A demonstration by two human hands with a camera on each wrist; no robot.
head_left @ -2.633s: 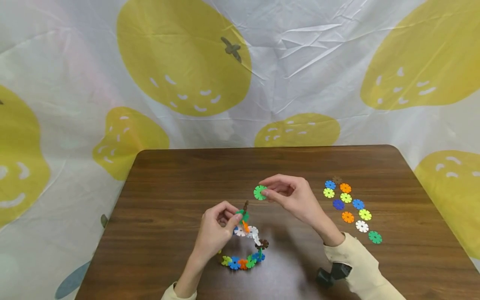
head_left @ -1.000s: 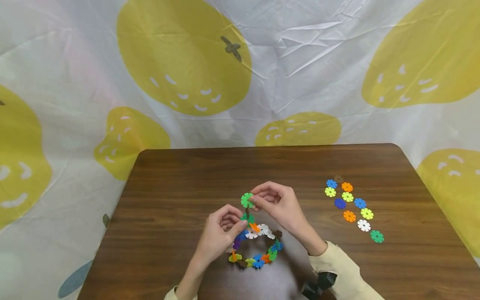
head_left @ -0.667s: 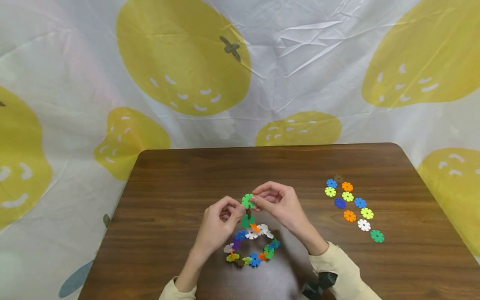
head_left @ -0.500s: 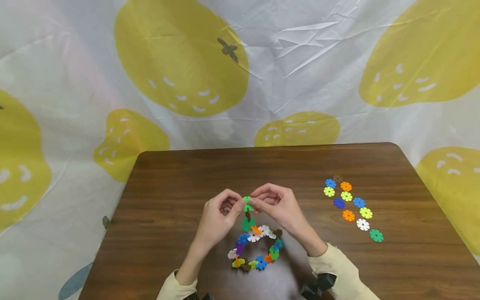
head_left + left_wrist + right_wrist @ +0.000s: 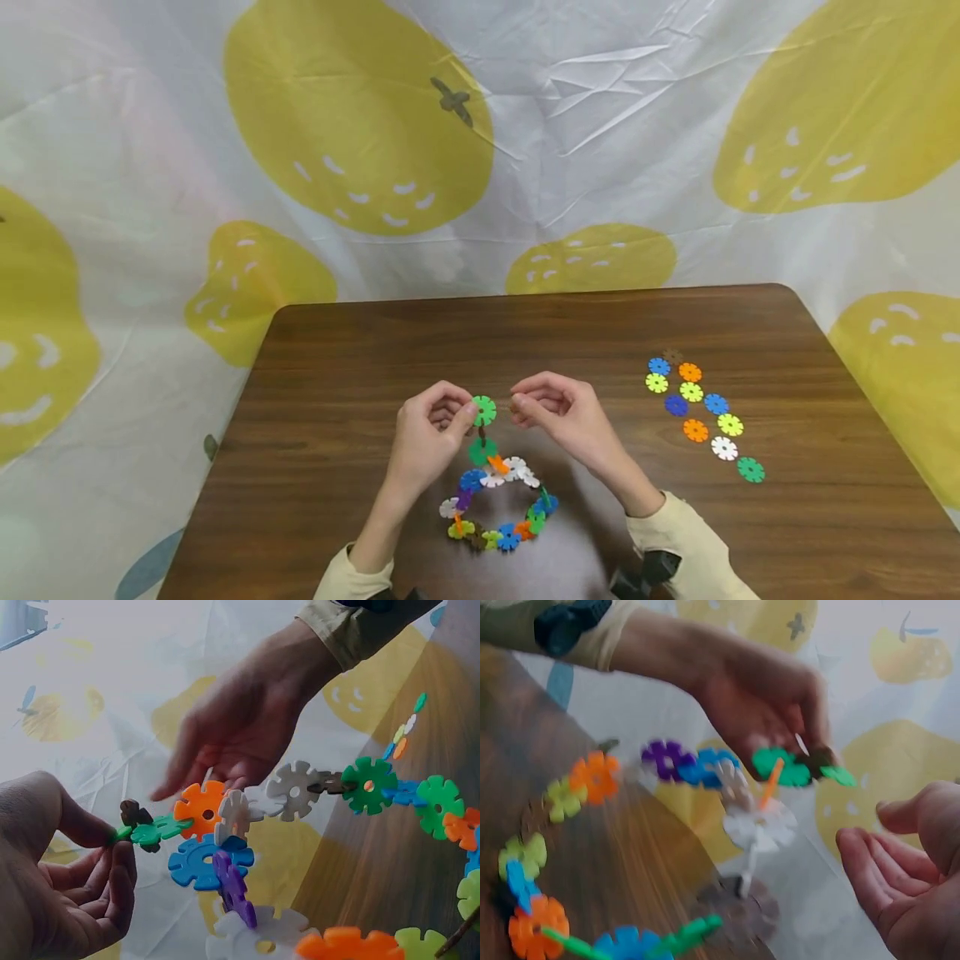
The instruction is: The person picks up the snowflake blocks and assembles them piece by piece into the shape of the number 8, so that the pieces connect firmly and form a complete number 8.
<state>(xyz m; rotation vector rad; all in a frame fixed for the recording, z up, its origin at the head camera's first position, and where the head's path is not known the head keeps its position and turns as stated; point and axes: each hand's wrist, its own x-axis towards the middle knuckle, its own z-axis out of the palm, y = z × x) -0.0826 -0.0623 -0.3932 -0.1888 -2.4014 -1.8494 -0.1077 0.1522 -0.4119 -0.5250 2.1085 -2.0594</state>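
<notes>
In the head view, my left hand [image 5: 422, 435] pinches the edge of a light green notched disc [image 5: 486, 410] between thumb and fingers. That disc tops a short stem: a brown disc [image 5: 482, 435], a darker green disc [image 5: 483, 452] and an orange disc [image 5: 498, 465]. Below, the stem joins a ring of interlocked snowflake discs [image 5: 509, 537] in white, blue, purple, yellow, orange and other colours. My right hand [image 5: 576, 419] is just right of the light green disc, fingers relaxed and holding nothing. A gap shows between its thumb and fingertips [image 5: 851, 838] in the right wrist view.
On the right of the brown wooden table [image 5: 337, 350] lie several loose discs, among them a white disc [image 5: 724, 448], a dark green disc [image 5: 751, 470] and an orange disc [image 5: 695, 431]. A fruit-printed cloth [image 5: 420, 275] hangs behind the table's far edge.
My right hand brought the light green disc over to the stem, where it joined the brown disc. My left hand moved up from the stem to that disc; my right hand let go and drew right.
</notes>
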